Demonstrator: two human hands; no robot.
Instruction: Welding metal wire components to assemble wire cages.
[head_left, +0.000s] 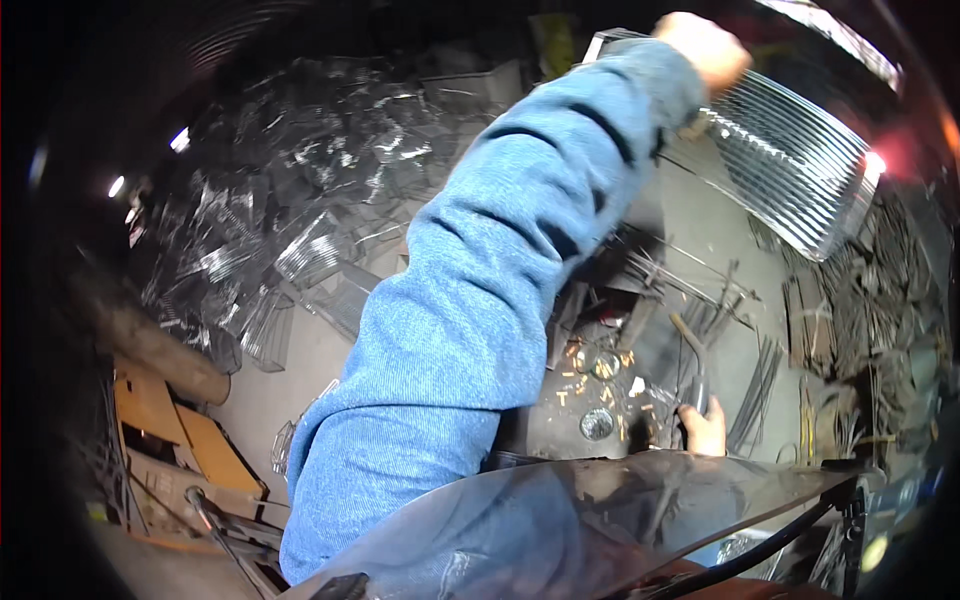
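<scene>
My left arm, in a blue denim sleeve, reaches across to the upper right. At its end my left hand [705, 50] is closed at the edge of a shiny wire basket [785, 150] with close parallel wires. The hand is washed out by light, and its fingertips are hidden. Lower down at the right, my right hand [705, 428] is wrapped round the dark handle of a welding torch [692, 345], whose bent neck points away from me. Beside the torch is a worktop [560, 425] scattered with small brass-coloured bits and a round metal piece [597, 424].
Many similar wire baskets [330, 150] lie heaped at the far left. Bundles of metal rods [880, 290] lie at the right. A large cylinder [165, 345] and an orange-brown cabinet [180, 420] stand at the left. A clear curved shield [560, 530] crosses the lower edge.
</scene>
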